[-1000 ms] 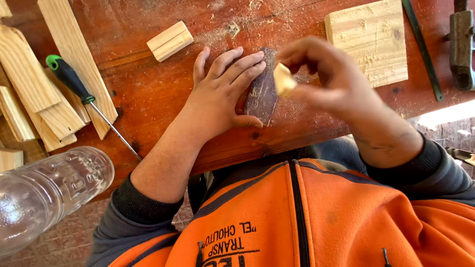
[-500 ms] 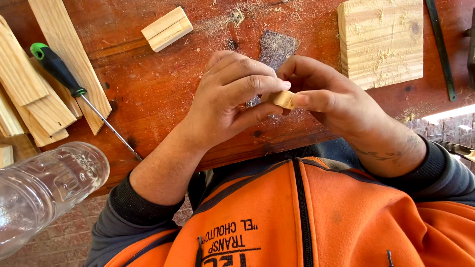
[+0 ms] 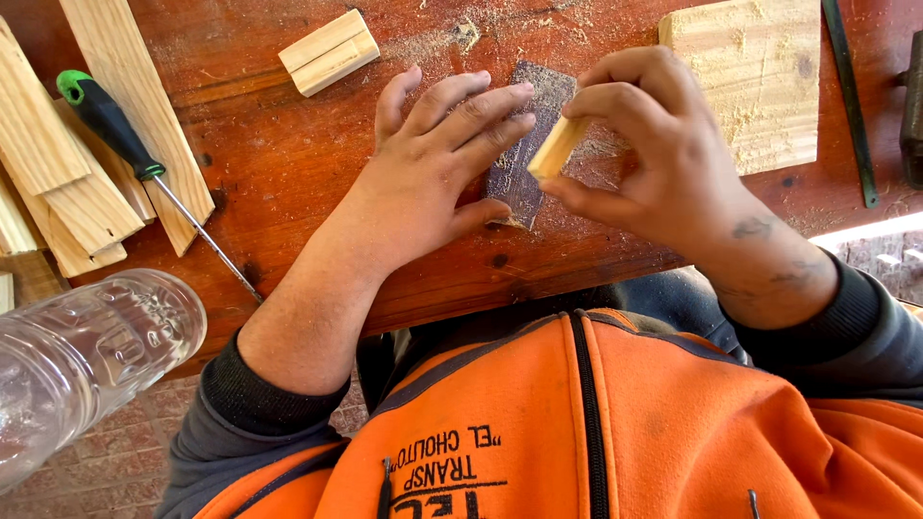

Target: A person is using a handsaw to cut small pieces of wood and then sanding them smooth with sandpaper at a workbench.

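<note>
I see left hand point(image 3: 433, 168) flat, fingers open, pinning grey sandpaper sheet point(image 3: 524, 154) at top centre of red table point(image 3: 288, 163); right hand point(image 3: 654, 154) pinches small wood block point(image 3: 558, 146) against sheet

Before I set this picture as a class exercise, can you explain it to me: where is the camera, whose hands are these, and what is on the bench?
There is no machine here. The camera sits on a person's head and looks straight down, so you see that person's own two bare hands and orange jacket.

The left hand lies flat, pressing a dark strip of sandpaper onto the reddish wooden bench. The right hand pinches a small pale wood block between thumb and fingers, tilted, with its lower end at the sandpaper.

Around them lie a second small block, a larger square board dusted with sawdust, several flat wooden slats and a screwdriver with a green and black handle. A clear plastic bottle is at lower left, close to the camera.
</note>
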